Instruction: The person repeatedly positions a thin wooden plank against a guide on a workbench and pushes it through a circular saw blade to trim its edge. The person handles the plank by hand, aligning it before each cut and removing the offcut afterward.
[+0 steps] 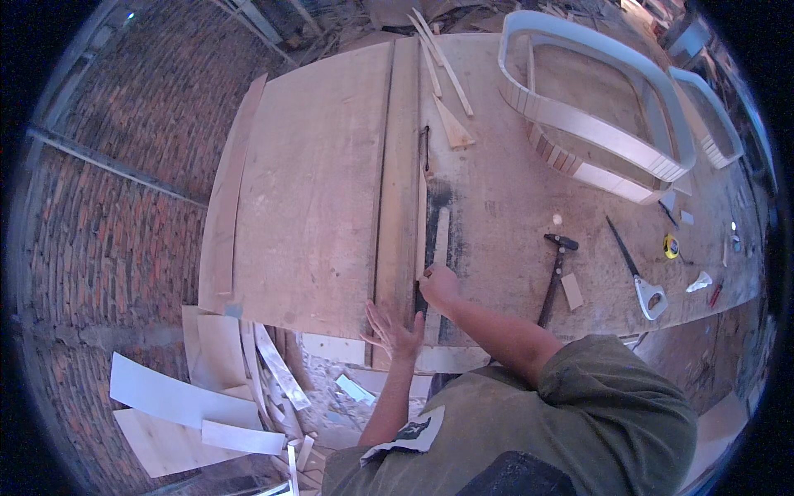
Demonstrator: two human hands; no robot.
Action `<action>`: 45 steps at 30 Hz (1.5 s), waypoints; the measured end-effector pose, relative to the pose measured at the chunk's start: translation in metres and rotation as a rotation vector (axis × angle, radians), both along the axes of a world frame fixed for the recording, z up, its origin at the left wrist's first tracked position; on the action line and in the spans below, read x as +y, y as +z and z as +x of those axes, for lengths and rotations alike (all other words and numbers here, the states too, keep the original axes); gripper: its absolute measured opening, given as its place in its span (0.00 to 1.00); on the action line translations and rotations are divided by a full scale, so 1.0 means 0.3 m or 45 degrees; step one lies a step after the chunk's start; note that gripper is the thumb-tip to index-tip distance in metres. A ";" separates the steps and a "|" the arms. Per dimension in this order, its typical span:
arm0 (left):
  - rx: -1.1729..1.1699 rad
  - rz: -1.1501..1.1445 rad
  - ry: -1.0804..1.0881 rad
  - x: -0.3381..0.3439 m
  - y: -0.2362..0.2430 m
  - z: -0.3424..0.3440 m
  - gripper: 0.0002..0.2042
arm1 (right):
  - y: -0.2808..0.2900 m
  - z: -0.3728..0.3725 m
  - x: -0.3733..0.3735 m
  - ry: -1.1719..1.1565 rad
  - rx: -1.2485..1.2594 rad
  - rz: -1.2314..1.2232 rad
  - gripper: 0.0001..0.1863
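Observation:
A long narrow wooden plank runs away from me along the right edge of a wide plywood sheet. My left hand lies with fingers spread on the near end of the plank. Just right of it, my right hand is closed in a fist beside the plank's right edge; whatever it grips is hidden. A pale thin strip lies on dark-stained wood right beyond that fist. Farther along stands a dark slender rod-like piece next to the plank.
A hammer, a handsaw and a yellow tape measure lie on the workbench to the right. Curved wooden frames stand at the far right. Offcuts pile up at lower left, near a brick wall.

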State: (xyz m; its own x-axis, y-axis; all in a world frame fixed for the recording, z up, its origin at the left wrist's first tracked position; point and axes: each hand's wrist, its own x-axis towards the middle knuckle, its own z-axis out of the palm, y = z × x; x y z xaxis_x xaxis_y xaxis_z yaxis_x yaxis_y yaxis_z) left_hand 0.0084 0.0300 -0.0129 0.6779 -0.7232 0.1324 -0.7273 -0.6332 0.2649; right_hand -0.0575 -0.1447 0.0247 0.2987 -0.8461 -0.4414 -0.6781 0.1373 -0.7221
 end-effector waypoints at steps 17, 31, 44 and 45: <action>0.016 0.005 -0.023 -0.019 0.041 -0.012 0.52 | -0.082 0.026 -0.088 -0.158 -0.234 0.415 0.10; -0.106 0.135 0.021 -0.010 0.052 -0.013 0.56 | 0.367 0.115 -0.110 0.271 -0.897 -0.038 0.28; -0.062 0.220 0.048 -0.046 0.100 -0.038 0.54 | -0.013 -0.249 -0.990 -0.516 -0.450 -0.595 0.12; -0.048 0.239 0.051 -0.049 0.103 -0.037 0.54 | -0.029 -0.261 -1.050 -0.442 -0.371 -0.634 0.13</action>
State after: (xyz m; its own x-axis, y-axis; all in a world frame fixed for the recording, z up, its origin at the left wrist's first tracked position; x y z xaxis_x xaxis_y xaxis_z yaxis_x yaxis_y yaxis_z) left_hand -0.0026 0.0153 0.0181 0.7039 -0.7099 0.0236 -0.7074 -0.6977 0.1126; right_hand -0.1357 -0.4597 0.0161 0.0207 -0.9962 0.0842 -0.4224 -0.0850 -0.9024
